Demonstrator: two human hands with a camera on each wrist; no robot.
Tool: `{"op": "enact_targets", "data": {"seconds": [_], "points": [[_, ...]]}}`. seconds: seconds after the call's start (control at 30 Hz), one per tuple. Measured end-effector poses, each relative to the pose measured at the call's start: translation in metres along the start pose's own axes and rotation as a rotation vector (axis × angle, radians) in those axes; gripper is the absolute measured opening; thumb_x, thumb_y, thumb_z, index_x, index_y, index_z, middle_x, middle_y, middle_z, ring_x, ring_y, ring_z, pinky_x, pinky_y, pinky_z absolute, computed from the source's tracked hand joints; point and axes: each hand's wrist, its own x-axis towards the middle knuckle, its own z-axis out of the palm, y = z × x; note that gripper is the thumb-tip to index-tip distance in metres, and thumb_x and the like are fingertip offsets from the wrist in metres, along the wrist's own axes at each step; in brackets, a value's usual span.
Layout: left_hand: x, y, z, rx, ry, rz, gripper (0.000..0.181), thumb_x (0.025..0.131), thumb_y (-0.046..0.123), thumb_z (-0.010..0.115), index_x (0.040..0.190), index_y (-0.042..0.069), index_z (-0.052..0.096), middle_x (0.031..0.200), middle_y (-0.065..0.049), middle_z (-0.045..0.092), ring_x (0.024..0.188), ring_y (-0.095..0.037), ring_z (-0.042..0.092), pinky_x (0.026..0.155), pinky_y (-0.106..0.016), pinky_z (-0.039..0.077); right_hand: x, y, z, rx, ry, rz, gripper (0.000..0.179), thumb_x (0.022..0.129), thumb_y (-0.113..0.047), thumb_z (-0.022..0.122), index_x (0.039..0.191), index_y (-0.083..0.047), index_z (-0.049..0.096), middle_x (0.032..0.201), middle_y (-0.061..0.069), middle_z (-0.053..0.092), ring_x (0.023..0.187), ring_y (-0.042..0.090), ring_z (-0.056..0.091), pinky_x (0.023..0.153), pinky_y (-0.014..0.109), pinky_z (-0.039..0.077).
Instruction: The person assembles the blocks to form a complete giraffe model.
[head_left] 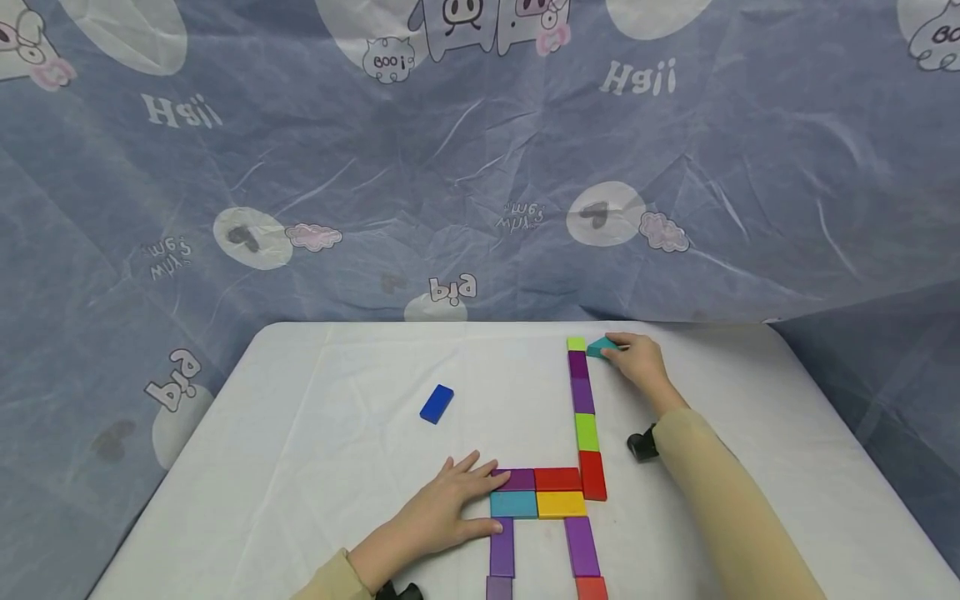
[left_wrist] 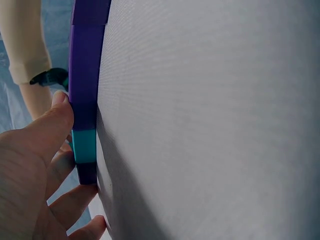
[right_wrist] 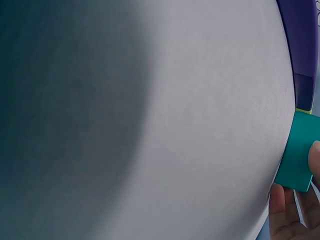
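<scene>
At the far end of a column of blocks, my right hand pinches a teal block, triangular in the head view, beside the light green end block. In the right wrist view the teal block shows a broad flat face, with thumb and fingers at its edges. My left hand has its fingers spread along the left side of the layout. Its fingertips touch the upper purple block, and its thumb touches the lower purple block. Between them lies a light blue block.
A loose blue block lies left of the column. Red and yellow blocks join the column's near end, with a purple leg below. The white table ends at a patterned blue cloth.
</scene>
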Motion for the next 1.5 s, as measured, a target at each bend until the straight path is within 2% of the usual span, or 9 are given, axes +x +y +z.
{"op": "enact_targets", "data": {"seconds": [0.3,0.57,0.8,1.0,1.1,1.27,1.5], "points": [[0.000,0.000,0.001,0.005,-0.001,0.003,0.066,0.088,0.056,0.065,0.146,0.030,0.048,0.152,0.001,0.046,0.147,-0.031,0.033,0.115,-0.063,0.026,0.001,-0.003,0.002,-0.013,-0.002,0.004,0.046,0.099,-0.020,0.058,0.142,-0.005,0.052,0.146,0.025,0.047,0.132,0.044,0.046,0.110,0.054,0.039],[0.000,-0.001,0.001,0.012,0.001,0.005,0.066,0.088,0.056,0.065,0.146,0.030,0.048,0.152,0.000,0.046,0.147,-0.031,0.032,0.115,-0.062,0.027,0.000,-0.005,0.001,-0.010,-0.001,-0.027,0.048,0.099,-0.018,0.058,0.142,-0.001,0.050,0.144,0.026,0.049,0.131,0.044,0.046,0.110,0.054,0.039],[0.000,0.001,-0.001,0.009,0.001,0.003,0.066,0.088,0.054,0.066,0.146,0.030,0.048,0.152,-0.001,0.046,0.147,-0.032,0.032,0.115,-0.062,0.026,-0.001,-0.005,0.000,-0.022,-0.031,-0.017,0.054,0.099,-0.018,0.059,0.145,0.004,0.042,0.143,0.027,0.049,0.132,0.043,0.046,0.111,0.052,0.039],[-0.001,0.001,-0.002,0.005,-0.007,0.000,0.066,0.088,0.053,0.066,0.146,0.029,0.048,0.152,-0.001,0.046,0.147,-0.032,0.032,0.116,-0.062,0.026,-0.006,-0.002,-0.003,0.011,-0.059,-0.021,0.060,0.098,-0.019,0.059,0.148,0.006,0.036,0.144,0.029,0.046,0.130,0.044,0.046,0.107,0.053,0.042],[-0.001,0.001,-0.002,0.008,-0.009,-0.003,0.066,0.088,0.053,0.066,0.146,0.029,0.048,0.152,-0.001,0.046,0.147,-0.032,0.032,0.116,-0.062,0.026,-0.014,-0.001,-0.007,0.014,-0.057,-0.017,0.063,0.097,-0.020,0.060,0.149,0.006,0.034,0.147,0.029,0.043,0.132,0.045,0.044,0.108,0.054,0.042],[-0.001,0.000,-0.002,0.012,-0.004,0.005,0.065,0.088,0.053,0.066,0.146,0.029,0.049,0.152,-0.001,0.046,0.147,-0.032,0.032,0.116,-0.061,0.025,-0.033,0.001,-0.014,0.009,-0.027,-0.057,0.063,0.096,-0.020,0.061,0.148,0.005,0.036,0.147,0.030,0.041,0.132,0.047,0.042,0.108,0.057,0.040],[-0.002,-0.002,-0.002,0.022,0.007,0.020,0.065,0.088,0.053,0.066,0.146,0.028,0.049,0.152,-0.002,0.046,0.147,-0.033,0.033,0.116,-0.062,0.026,-0.079,-0.003,-0.018,0.042,-0.057,-0.130,0.056,0.096,-0.021,0.063,0.144,0.002,0.044,0.144,0.027,0.046,0.130,0.045,0.047,0.102,0.056,0.047]]}}
